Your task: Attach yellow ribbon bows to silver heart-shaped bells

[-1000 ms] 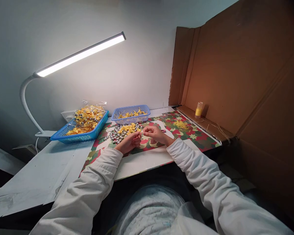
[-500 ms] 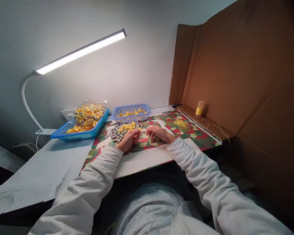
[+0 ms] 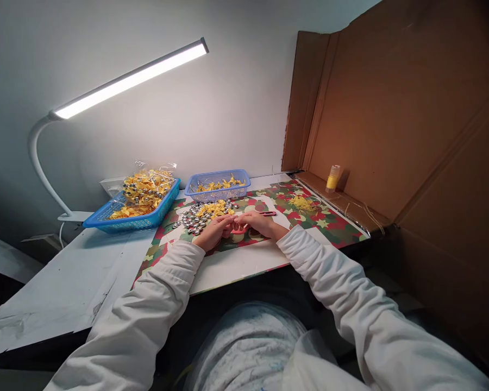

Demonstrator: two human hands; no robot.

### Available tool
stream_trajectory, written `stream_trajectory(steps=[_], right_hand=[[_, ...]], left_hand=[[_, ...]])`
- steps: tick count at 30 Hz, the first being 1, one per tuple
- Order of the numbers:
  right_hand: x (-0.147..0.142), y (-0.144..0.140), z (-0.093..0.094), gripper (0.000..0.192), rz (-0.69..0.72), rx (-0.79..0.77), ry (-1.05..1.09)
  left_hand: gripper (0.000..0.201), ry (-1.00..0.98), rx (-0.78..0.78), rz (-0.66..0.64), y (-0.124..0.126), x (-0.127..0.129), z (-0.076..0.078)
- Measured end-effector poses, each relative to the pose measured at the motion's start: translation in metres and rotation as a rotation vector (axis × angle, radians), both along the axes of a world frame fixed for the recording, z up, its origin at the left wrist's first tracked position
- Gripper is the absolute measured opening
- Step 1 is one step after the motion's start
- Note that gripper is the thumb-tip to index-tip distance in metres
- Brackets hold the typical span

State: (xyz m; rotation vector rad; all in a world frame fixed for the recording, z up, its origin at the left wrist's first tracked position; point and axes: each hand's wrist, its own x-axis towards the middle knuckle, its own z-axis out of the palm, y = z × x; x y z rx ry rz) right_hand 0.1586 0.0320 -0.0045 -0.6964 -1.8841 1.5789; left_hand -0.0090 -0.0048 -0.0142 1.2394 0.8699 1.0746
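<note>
My left hand is closed in a pinch, its fingertips meeting those of my right hand over the patterned sheet. Both hands' fingers are pressed together; whatever is between them is too small or hidden. Below the fingertips shows a pink looped piece, and a slim dark piece with a pinkish edge sticks out beyond my right hand. Whether these are held or lying on the sheet I cannot tell. Just beyond my left hand are a heap of silvery bells and yellow ribbon-like pieces.
A blue basket piled with yellow pieces and bells stands at the left. A lilac-blue basket is at the back. Yellow strands lie on the right, near a thread spool by the cardboard wall. A lit lamp hangs above.
My right hand has moved left, so the fingertips of both hands now meet. The pink looped piece and the slim dark piece have come into sight around the right hand.
</note>
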Motion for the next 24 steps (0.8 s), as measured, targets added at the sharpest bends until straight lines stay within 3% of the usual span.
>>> stream_trajectory(steps=[17,24], right_hand=[[0.004,-0.01,0.006,0.015,-0.072,-0.036,-0.017],[0.007,-0.014,0.01,0.022,-0.026,0.02,-0.031]], left_hand=[[0.041,-0.078,-0.047,0.112,0.001,-0.001,0.005],[0.037,-0.111,-0.05,0.165,0.003,-0.002,0.007]])
